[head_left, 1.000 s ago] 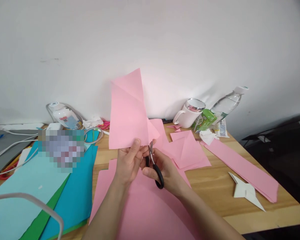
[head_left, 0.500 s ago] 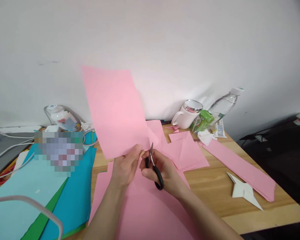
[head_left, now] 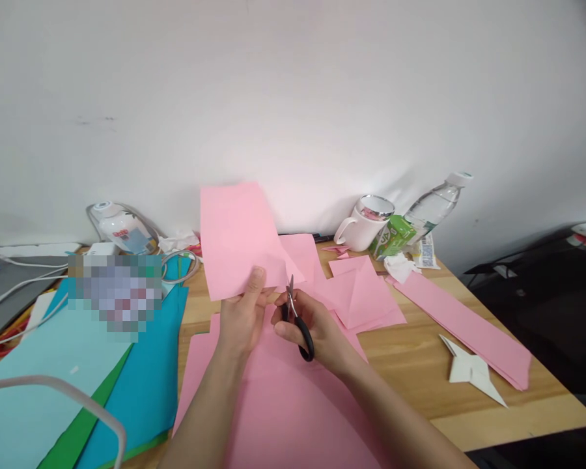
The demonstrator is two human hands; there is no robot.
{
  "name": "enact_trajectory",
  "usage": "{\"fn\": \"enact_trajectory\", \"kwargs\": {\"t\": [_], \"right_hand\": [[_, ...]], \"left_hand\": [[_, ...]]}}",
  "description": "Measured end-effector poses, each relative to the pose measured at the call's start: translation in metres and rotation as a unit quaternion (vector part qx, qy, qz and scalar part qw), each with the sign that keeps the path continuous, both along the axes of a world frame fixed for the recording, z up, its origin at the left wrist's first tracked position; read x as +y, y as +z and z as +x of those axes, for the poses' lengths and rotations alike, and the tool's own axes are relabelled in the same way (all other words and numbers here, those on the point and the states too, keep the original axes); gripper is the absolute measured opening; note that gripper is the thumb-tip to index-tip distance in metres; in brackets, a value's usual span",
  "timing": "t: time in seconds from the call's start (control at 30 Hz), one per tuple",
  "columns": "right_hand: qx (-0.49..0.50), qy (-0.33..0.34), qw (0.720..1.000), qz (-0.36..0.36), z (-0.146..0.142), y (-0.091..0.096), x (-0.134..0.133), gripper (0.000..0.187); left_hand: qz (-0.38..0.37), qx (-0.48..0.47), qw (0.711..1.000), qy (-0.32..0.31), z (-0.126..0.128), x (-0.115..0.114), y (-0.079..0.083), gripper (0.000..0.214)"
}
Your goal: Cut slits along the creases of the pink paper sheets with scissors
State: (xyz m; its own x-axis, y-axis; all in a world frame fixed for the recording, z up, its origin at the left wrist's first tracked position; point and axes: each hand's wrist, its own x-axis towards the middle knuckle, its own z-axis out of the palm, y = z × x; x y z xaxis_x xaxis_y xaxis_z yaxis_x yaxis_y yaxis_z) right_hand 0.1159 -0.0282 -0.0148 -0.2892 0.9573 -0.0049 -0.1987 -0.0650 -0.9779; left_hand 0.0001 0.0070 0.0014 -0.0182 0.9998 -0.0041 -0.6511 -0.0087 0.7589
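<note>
Pinching the lower edge of a pink sheet [head_left: 239, 234], the left hand [head_left: 244, 319] is pressing its thumb on the near face with the fingers behind, probably keeping the paper steady close to the blades. The right hand [head_left: 317, 326] is gripping scissors [head_left: 293, 305] by their black handles, and the blades are pointing up and away from the wrist, presumably to follow the line between the sheet and its narrow flap [head_left: 293, 262]; whether they are biting paper, I cannot tell. The sheet is standing above the table [head_left: 420, 378], its upper part showing against the wall [head_left: 293, 98], so it is apparently bending freely. Below the forearms, a larger pink sheet [head_left: 297, 417] is covering the near middle. On the right, folded pink pieces [head_left: 361, 293] are lying just beside the hand, while a mug [head_left: 364, 228] and a bottle [head_left: 432, 205] are limiting room farther back. Bare wood is showing between the right forearm and a white paper star [head_left: 471, 370]; blue paper [head_left: 151, 378] is bordering the left side.
</note>
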Motion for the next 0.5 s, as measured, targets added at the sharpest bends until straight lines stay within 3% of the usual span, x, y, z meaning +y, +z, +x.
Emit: {"fn": "enact_trajectory", "kwargs": {"t": [0.17,0.3,0.4,0.5], "right_hand": [[0.022,0.016,1.000,-0.005,0.0004,-0.0023,-0.0008,0.047],[0.046,0.027,0.998,-0.015,0.0005,-0.0072,-0.0017,0.051],[0.062,0.035,0.997,-0.008,0.0001,-0.0070,-0.0023,0.049],[0.060,0.036,0.998,0.009,-0.0004,-0.0046,-0.0030,0.041]], "left_hand": [[0.027,0.002,0.999,0.028,0.0011,-0.0014,-0.0024,0.029],[-0.003,-0.002,0.999,0.032,0.0036,-0.0027,-0.0048,0.021],[-0.037,-0.006,0.999,0.012,0.0055,-0.0041,-0.0026,0.025],[-0.014,-0.015,0.999,0.035,0.0061,-0.0041,0.0002,0.030]]}}
